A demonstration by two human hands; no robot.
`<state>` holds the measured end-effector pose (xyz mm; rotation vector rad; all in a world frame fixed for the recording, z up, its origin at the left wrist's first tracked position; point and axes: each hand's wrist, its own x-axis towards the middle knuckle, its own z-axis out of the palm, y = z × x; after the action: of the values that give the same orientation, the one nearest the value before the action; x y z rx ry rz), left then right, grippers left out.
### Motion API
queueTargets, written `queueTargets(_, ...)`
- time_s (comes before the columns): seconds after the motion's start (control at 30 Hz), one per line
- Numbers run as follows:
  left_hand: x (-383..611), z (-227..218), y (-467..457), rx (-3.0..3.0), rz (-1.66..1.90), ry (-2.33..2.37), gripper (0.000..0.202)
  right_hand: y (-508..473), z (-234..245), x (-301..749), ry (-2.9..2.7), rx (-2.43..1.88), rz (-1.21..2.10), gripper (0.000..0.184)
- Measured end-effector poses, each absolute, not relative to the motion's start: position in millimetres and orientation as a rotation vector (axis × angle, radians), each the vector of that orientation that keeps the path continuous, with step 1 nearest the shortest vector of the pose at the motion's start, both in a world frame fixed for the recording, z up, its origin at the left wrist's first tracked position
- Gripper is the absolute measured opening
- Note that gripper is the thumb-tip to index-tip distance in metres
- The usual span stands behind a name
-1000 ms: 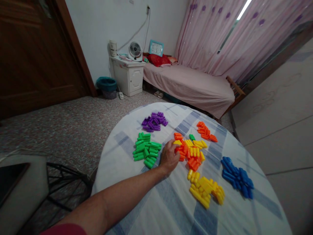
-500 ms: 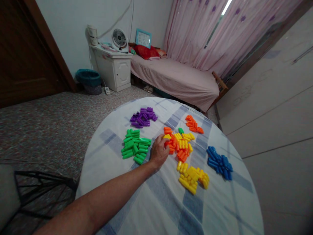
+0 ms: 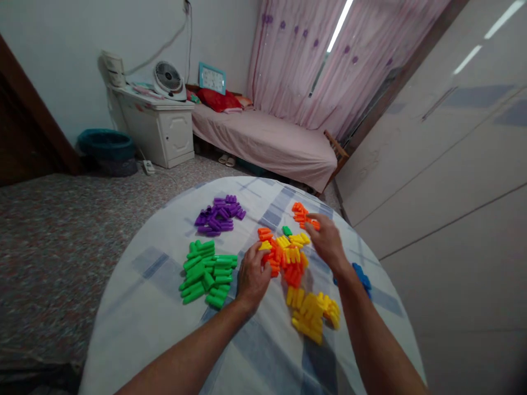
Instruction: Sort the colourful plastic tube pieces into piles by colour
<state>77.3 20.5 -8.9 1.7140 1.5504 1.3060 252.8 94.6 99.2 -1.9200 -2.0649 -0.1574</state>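
Observation:
A round table with a white and blue checked cloth [image 3: 156, 312] carries sorted heaps of small plastic pieces: purple [image 3: 218, 215], green [image 3: 206, 271], yellow [image 3: 313, 312], orange [image 3: 300, 211] and blue [image 3: 361, 277], the blue one partly hidden by my right forearm. In the middle lies a mixed orange and yellow heap [image 3: 290, 258] with one green piece [image 3: 287, 231] at its far edge. My left hand [image 3: 252, 276] rests at that heap's left edge, fingers curled, pinching a yellow piece [image 3: 265, 246]. My right hand [image 3: 328, 241] is at the near end of the orange heap, fingers closed on an orange piece [image 3: 315, 224].
Behind the table stand a bed with a pink cover [image 3: 267, 144], a white cabinet [image 3: 158, 131] with a small fan [image 3: 167, 80], a framed clock [image 3: 212, 78] and a teal bin [image 3: 106, 145] on the floor. Pale wardrobe panels [image 3: 453, 164] close the right side.
My right hand has come into view and reached the orange heap. The left hand stays at the mixed heap's left edge. The camera has swung to the right.

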Motion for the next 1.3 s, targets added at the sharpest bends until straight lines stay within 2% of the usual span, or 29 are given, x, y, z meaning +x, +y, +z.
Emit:
queueTargets(0.2,78.3,-13.4,22.4,1.712,1.304,1.544,0.035,129.2,61.4,219.9,-2.086,-2.299,-0.081,0.04)
queueTargets(0.37,78.4,-16.5,23.5,1.719,1.303,1.541,0.032,141.8,42.5,205.2,-2.05,-2.348,-0.07,0.028)
queueTargets(0.47,77.3,-17.2,23.7,1.728,1.309,1.535,0.031,140.8,49.1,204.3,-2.047,-2.286,-0.049,0.028)
queueTargets(0.67,75.8,-17.6,24.6,1.751,1.322,1.519,0.031,105.8,91.8,252.4,-2.0,-2.104,-0.079,0.037)
queueTargets(0.77,75.6,-18.3,25.7,1.777,1.308,1.528,0.03,65.7,93.6,289.5,-1.982,-2.001,0.175,0.031)
queueTargets(0.87,75.1,-19.0,26.3,1.78,1.306,1.533,0.03,23.6,75.0,315.5,-2.003,-2.024,0.417,0.028)
queueTargets(1.03,73.9,-19.8,27.0,1.791,1.298,1.525,0.031,-22.2,46.1,322.9,-1.986,-1.999,0.572,0.03)
queueTargets(1.13,73.5,-19.8,27.5,1.786,1.292,1.525,0.03,-36.3,47.0,307.7,-1.987,-2.014,0.521,0.034)
queueTargets(1.3,73.3,-21.2,28.2,1.801,1.296,1.514,0.029,-49.2,49.1,256.8,-1.974,-2.105,0.125,0.05)
